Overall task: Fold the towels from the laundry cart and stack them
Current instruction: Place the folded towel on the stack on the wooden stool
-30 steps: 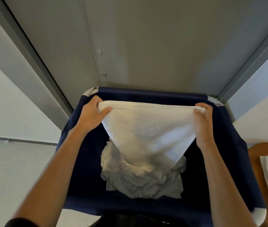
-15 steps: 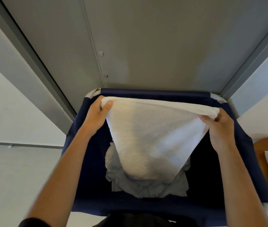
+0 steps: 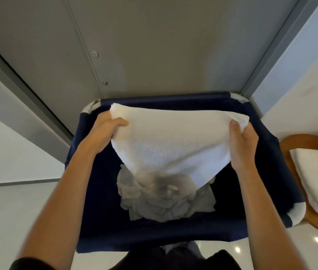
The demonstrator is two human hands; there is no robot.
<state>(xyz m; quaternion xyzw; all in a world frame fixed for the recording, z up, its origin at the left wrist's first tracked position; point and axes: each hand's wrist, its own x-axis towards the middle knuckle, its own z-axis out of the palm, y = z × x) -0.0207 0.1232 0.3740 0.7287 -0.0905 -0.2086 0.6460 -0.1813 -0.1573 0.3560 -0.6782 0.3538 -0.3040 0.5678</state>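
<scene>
The person held a white towel (image 3: 171, 145) spread above the laundry cart (image 3: 164, 98), its lower end drooping toward the crumpled pile of towels (image 3: 164, 203) at the cart's bottom. The left hand (image 3: 103, 131) pinched one top corner near the cart's far left corner, thumb on the near face. The right hand (image 3: 242, 147) gripped the other corner over the cart's right side. To fold well, the top edge probably needed to be level and taut, with the hanging end lifted clear of the pile before the corners met edge to edge. A loose pinch could drop a corner into the cart. A folded white towel (image 3: 317, 180) lay on a wooden chair (image 3: 298, 141) just right of the cart, likely the stacking spot.
</scene>
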